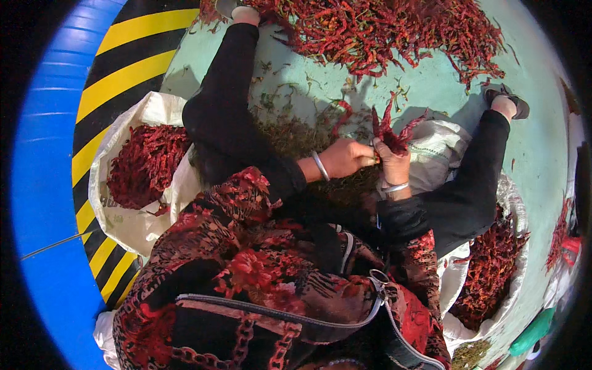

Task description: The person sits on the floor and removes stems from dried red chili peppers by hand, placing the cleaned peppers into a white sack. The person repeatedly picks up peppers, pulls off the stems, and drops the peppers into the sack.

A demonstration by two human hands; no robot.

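Note:
My right hand (394, 162) grips a small bunch of dried red chillies (393, 134), their tips fanning upward. Close against it, my left hand (344, 158) has its fingertips pinched on a chilli stem (377, 158) at the bunch's lower end; the fingers partly hide it. Both wrists wear a silvery bangle. Beneath the hands, between my legs, lies a heap of loose brownish-green stems (296, 134). A single red chilli (343, 118) rests on its far side. Beside the right hand a crumpled white woven sack (434, 145) lies on the floor.
A wide pile of dried red chillies (370, 32) spreads ahead over the pale green floor (541, 152). Open white sacks of chillies stand at my left (104, 180) and right (520, 286). Yellow-black striping (125, 69) borders a blue surface (41, 185).

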